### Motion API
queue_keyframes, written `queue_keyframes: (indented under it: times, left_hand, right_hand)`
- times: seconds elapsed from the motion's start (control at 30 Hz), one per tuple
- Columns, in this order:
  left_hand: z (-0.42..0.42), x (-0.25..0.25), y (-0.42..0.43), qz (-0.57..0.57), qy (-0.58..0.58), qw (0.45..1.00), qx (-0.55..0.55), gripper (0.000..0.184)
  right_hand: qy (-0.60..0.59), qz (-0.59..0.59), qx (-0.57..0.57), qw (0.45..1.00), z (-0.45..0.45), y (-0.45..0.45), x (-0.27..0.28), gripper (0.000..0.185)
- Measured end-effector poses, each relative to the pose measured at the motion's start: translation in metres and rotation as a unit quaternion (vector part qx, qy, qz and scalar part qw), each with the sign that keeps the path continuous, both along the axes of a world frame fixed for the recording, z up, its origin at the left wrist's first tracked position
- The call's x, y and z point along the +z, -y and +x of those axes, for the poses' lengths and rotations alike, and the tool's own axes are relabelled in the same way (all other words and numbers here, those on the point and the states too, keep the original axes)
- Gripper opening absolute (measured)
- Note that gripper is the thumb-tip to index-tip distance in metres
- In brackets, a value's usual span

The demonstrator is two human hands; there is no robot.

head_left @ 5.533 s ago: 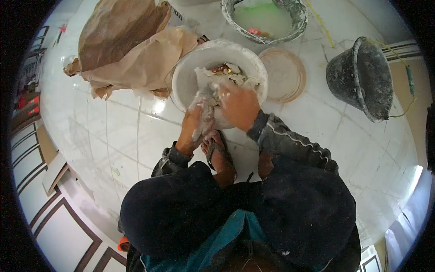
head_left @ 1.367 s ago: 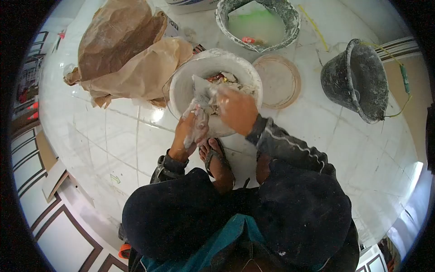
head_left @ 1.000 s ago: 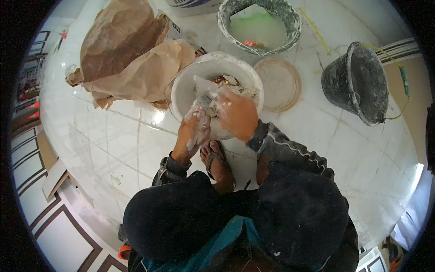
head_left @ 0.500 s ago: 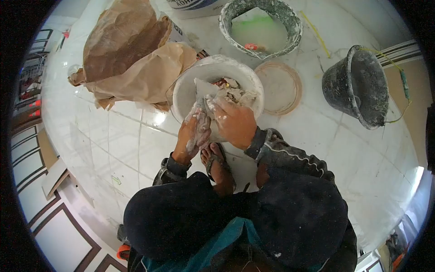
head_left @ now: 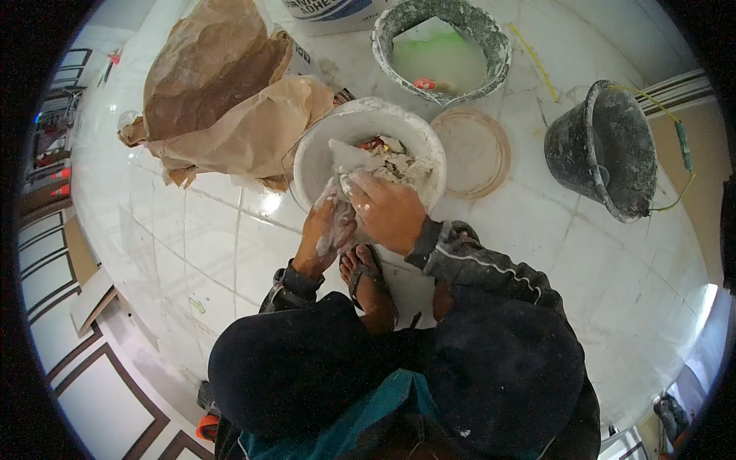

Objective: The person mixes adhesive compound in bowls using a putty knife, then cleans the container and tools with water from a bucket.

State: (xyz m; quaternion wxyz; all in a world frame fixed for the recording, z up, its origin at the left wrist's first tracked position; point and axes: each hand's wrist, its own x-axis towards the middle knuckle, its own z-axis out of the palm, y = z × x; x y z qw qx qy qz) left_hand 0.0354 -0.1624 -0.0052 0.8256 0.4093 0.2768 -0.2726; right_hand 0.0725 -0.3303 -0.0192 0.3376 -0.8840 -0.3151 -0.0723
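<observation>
So my left hand (head_left: 328, 230) is caked in white, fingers wrapped around a scraper (head_left: 347, 156), roughly mid-frame, with its blade out over the inside of the white bucket (head_left: 313, 157). My right hand (head_left: 389, 215) is right up against it, fingers bent in by the blade, can't tell if they're pinching anything. Scraps (head_left: 410, 166) sit in the bucket. Round lid (head_left: 474, 153) on the floor (head_left: 629, 284) just beside it, paper bag (head_left: 230, 126) upper left, black bucket (head_left: 567, 149) upper right.
</observation>
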Motion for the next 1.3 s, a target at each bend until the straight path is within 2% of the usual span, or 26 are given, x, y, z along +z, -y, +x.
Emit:
queue_keyframes:
  times: [0.07, 0.1, 0.17, 0.3, 0.37, 0.4, 0.47, 0.6, 0.7, 0.73, 0.77, 0.8, 0.83, 0.87, 0.97, 1.0, 1.07, 1.2, 1.23, 1.27, 1.3]
  left_hand:
    - [-0.003, -0.002, 0.001, 0.01, 0.012, 1.0, -0.012, 0.023]
    - [-0.005, -0.002, 0.002, 0.009, 0.012, 1.0, -0.01, 0.023]
    - [-0.004, -0.005, 0.004, 0.048, 0.012, 0.999, -0.01, 0.025]
    - [-0.01, -0.013, -0.004, 0.092, 0.058, 0.993, -0.044, 0.035]
    - [-0.01, -0.015, -0.002, -0.003, 0.07, 0.995, -0.064, 0.033]
    - [-0.008, -0.012, -0.001, -0.002, 0.072, 0.995, -0.065, 0.033]
    - [-0.006, -0.005, 0.002, 0.101, 0.049, 0.992, -0.05, 0.029]
    - [-0.003, -0.008, 0.005, 0.095, -0.009, 0.993, -0.07, 0.028]
    - [-0.013, -0.036, 0.0, 0.152, 0.052, 0.987, -0.032, 0.028]
    - [-0.016, -0.049, -0.003, 0.231, 0.187, 0.951, -0.088, 0.029]
    - [-0.021, -0.061, -0.011, 0.267, 0.253, 0.922, -0.117, 0.029]
    - [-0.021, -0.06, -0.013, 0.304, 0.318, 0.887, -0.137, 0.029]
    - [-0.012, -0.03, -0.012, 0.115, 0.196, 0.967, -0.114, 0.029]
    - [-0.007, -0.013, -0.012, -0.08, 0.06, 0.991, -0.084, 0.029]
    - [-0.003, -0.014, -0.018, -0.135, 0.092, 0.985, -0.057, 0.029]
    - [-0.001, -0.011, -0.014, -0.133, 0.095, 0.985, -0.052, 0.029]
    - [0.001, -0.002, -0.003, 0.006, 0.039, 0.999, -0.011, 0.028]
    - [-0.003, -0.015, -0.008, -0.037, 0.057, 0.998, 0.0, 0.027]
    - [-0.003, -0.014, -0.007, 0.01, 0.06, 0.998, -0.002, 0.025]
    - [-0.004, -0.012, -0.007, 0.057, 0.061, 0.997, -0.004, 0.023]
    - [-0.004, -0.008, -0.005, 0.057, 0.061, 0.997, -0.004, 0.023]
  right_hand:
    - [-0.102, 0.004, -0.047, 0.994, 0.009, 0.002, 0.005, 0.033]
    - [-0.102, 0.002, -0.046, 0.994, 0.008, 0.003, 0.002, 0.033]
    - [0.0, -0.064, -0.004, 0.998, 0.007, 0.001, -0.007, 0.031]
    - [0.003, -0.034, 0.02, 0.999, 0.007, 0.0, 0.002, 0.031]
    - [-0.072, -0.046, -0.011, 0.996, 0.021, 0.004, -0.002, 0.032]
    - [-0.07, -0.045, -0.011, 0.996, 0.018, 0.0, -0.002, 0.032]
    - [0.063, -0.009, -0.007, 0.998, 0.006, -0.006, 0.002, 0.027]
    - [0.039, -0.023, -0.048, 0.998, 0.027, 0.0, -0.004, 0.028]
    - [0.048, 0.018, -0.005, 0.999, 0.018, -0.002, 0.003, 0.028]
    - [-0.002, -0.04, -0.019, 0.999, 0.024, 0.0, 0.004, 0.028]
    - [-0.051, -0.098, -0.031, 0.993, 0.03, 0.002, 0.005, 0.028]
    - [-0.049, -0.099, -0.03, 0.993, 0.039, 0.009, 0.003, 0.028]
    - [-0.039, -0.088, -0.068, 0.993, 0.046, 0.019, 0.0, 0.021]
    - [-0.031, -0.077, -0.106, 0.991, 0.049, 0.027, -0.003, 0.015]
    - [0.001, -0.013, -0.143, 0.99, 0.039, 0.034, 0.017, 0.014]
    - [-0.045, -0.027, -0.133, 0.99, 0.031, 0.033, 0.023, 0.016]
    - [-0.011, -0.02, -0.091, 0.996, 0.017, 0.027, 0.024, 0.018]
    - [0.043, -0.022, 0.026, 0.999, 0.002, 0.019, 0.006, 0.029]
    - [0.042, -0.023, 0.026, 0.998, 0.003, 0.017, 0.006, 0.029]
    - [-0.099, -0.028, -0.019, 0.994, 0.005, 0.013, 0.007, 0.03]
    - [-0.238, -0.032, -0.063, 0.969, 0.009, 0.011, 0.009, 0.032]
